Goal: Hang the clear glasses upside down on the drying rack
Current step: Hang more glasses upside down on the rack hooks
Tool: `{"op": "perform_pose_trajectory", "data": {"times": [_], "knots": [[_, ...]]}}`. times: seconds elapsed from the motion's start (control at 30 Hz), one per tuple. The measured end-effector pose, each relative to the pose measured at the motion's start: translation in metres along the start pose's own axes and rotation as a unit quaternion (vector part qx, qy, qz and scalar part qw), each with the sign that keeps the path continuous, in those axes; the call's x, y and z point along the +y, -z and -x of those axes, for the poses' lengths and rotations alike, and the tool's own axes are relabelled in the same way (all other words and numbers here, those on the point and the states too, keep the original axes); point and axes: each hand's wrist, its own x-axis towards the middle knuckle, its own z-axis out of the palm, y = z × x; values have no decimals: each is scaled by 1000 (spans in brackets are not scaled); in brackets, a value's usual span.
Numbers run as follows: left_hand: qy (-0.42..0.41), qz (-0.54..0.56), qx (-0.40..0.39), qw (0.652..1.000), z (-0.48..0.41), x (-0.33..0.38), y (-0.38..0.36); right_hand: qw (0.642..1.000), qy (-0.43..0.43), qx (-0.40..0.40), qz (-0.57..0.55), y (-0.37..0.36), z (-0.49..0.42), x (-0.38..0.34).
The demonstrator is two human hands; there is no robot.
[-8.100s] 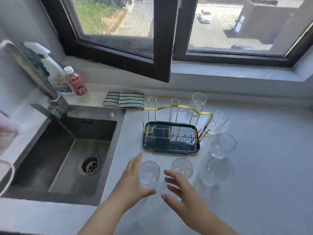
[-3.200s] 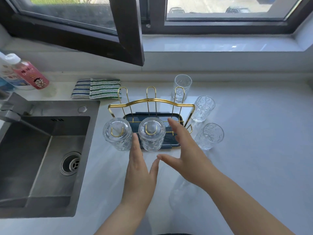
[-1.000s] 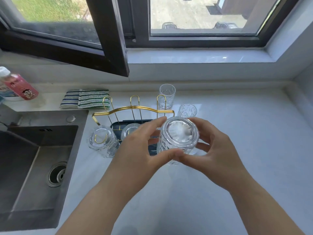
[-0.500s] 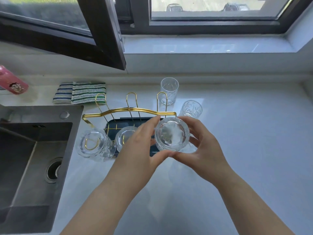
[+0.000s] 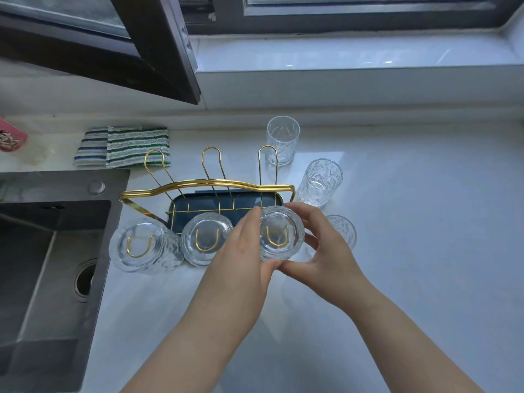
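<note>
The gold wire drying rack (image 5: 207,183) with its dark blue tray stands on the counter beside the sink. Two clear glasses hang upside down on its near pegs, one at the left (image 5: 141,245) and one in the middle (image 5: 205,239). A third clear glass (image 5: 279,236) sits upside down over the near right peg, whose gold loop shows through its base. My left hand (image 5: 241,251) and my right hand (image 5: 320,248) both grip this glass. Three upright glasses stand to the right: a far one (image 5: 283,143), a middle one (image 5: 320,181), and a near one (image 5: 344,231) partly hidden behind my right hand.
A steel sink (image 5: 42,265) lies to the left. Striped cloths (image 5: 124,146) lie behind the rack, and a pink bottle (image 5: 10,137) shows at the left edge. An open dark window frame (image 5: 158,52) hangs over the far counter. White counter (image 5: 425,251) stretches to the right.
Both hands have lowered the inverted glass onto the near right peg of the rack. The camera has tilted down and moved closer.
</note>
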Motion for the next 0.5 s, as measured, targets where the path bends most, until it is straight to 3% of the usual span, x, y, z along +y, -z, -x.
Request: {"op": "perform_pose_trajectory", "data": {"times": [0.5], "knots": [[-28, -35, 14, 999, 14, 6, -9, 998, -14, -44, 38, 2, 1, 1]]}}
